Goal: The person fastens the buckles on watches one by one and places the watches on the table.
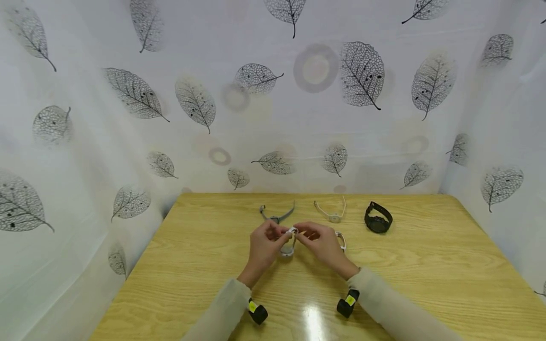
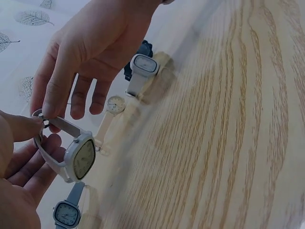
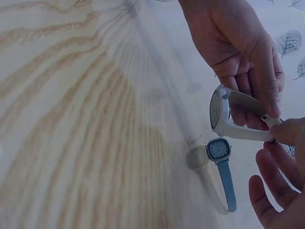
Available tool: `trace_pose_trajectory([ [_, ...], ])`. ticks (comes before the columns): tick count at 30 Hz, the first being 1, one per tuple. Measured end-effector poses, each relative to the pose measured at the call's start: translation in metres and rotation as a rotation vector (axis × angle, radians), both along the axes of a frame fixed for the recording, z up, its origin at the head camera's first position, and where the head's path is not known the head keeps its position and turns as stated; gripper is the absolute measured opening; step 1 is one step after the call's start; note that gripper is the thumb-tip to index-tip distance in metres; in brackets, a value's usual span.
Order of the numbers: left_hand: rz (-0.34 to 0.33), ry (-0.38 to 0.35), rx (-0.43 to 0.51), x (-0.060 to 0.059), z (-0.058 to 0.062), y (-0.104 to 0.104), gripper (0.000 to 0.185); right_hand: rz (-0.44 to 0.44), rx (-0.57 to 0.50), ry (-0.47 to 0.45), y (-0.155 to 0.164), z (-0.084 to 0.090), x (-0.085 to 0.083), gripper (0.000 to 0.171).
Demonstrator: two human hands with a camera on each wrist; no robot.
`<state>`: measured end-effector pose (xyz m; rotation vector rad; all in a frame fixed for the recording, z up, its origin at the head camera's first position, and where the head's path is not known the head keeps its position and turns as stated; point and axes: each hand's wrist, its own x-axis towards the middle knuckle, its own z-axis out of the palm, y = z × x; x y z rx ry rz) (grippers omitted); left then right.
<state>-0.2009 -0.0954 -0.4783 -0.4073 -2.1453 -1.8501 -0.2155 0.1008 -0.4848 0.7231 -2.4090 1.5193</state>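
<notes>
A white wristwatch [image 2: 84, 160] with a squarish dial hangs between both hands above the table, its strap looped round to the buckle [image 2: 45, 122]. My left hand [image 1: 263, 244] pinches one strap end between thumb and fingers. From the other side my right hand [image 1: 323, 244] pinches the strap at the buckle, its thumb and forefinger meeting there. The remaining fingers of the right hand spread loosely in the right wrist view. In the head view, the fingertips hide part of the strap.
Behind the hands on the wooden table [image 1: 192, 265] lie a grey-blue watch [image 3: 219, 149], a pale round-dial watch [image 1: 334, 218] and a black watch [image 1: 378, 224]. Another white watch [image 2: 144, 64] sits just beyond the right hand. A leaf-patterned curtain [image 1: 273, 118] surrounds the table's back and sides.
</notes>
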Motion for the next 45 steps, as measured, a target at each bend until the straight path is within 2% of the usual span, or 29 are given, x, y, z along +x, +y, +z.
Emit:
trace_pose_trajectory([
  [10,-0.004,0.014,-0.022,0.001,-0.001,0.002,0.025,0.017,0.021,0.039,0.002,0.000,0.001,0.022],
  [16,-0.014,0.018,0.007,0.001,-0.003,0.004,0.025,0.042,0.051,0.036,0.003,-0.002,0.002,0.021],
  [23,-0.033,-0.010,0.025,0.001,-0.003,0.006,0.023,0.063,0.054,0.063,0.002,0.000,0.003,0.021],
  [31,0.000,-0.001,-0.021,0.001,-0.005,0.006,0.024,0.090,0.041,0.053,0.001,0.002,0.002,0.022],
  [39,-0.034,-0.062,0.089,-0.002,0.000,0.005,0.024,0.071,0.032,0.058,0.001,0.006,0.001,0.024],
  [45,-0.044,-0.149,0.178,-0.005,0.004,0.004,0.024,0.064,0.010,0.047,0.004,0.011,-0.001,0.029],
])
